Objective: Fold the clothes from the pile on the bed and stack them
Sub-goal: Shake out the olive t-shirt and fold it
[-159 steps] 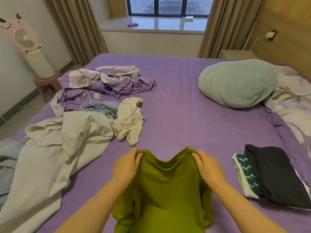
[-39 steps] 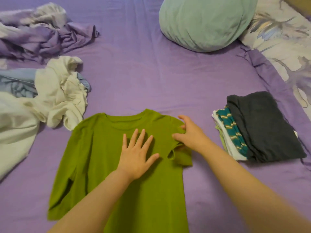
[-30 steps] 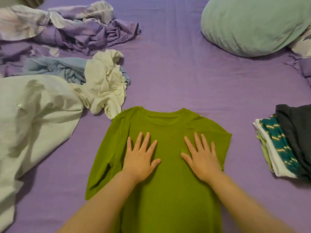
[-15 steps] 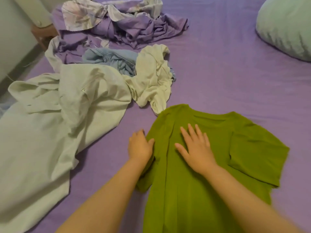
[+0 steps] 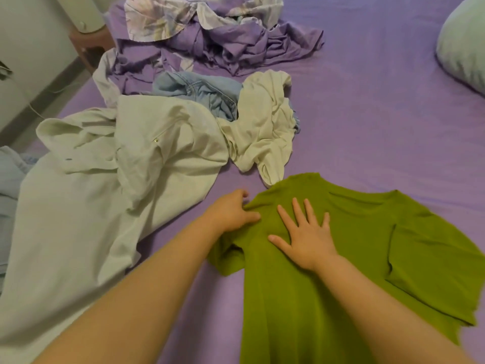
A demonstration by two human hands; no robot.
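The left grip (image 5: 233, 212) pinches the left shoulder edge of the green shirt (image 5: 341, 271), fingers curled on the cloth. The right grip (image 5: 305, 232) lies flat on the shirt's chest, fingers straight and spread, holding nothing.

The shirt lies spread on the bed (image 5: 380, 114), close to the person. Its collar points away from the person and its long axis runs from the collar back toward the lower edge of view, where the hem is cut off. The right sleeve is folded in over the body; the left sleeve sticks out just below the left grip.

The pile (image 5: 162, 122) lies to the left: a pale garment (image 5: 105, 179) nearest, a cream one (image 5: 265, 132) whose end touches the shirt's shoulder, blue denim (image 5: 199, 93) behind, and purple cloth (image 5: 223, 40) farthest.

The sheet is purple. A pale green pillow (image 5: 464, 48) shows at the right edge. Beside the bed at upper left stands a small stool (image 5: 89, 46) against a light wall.
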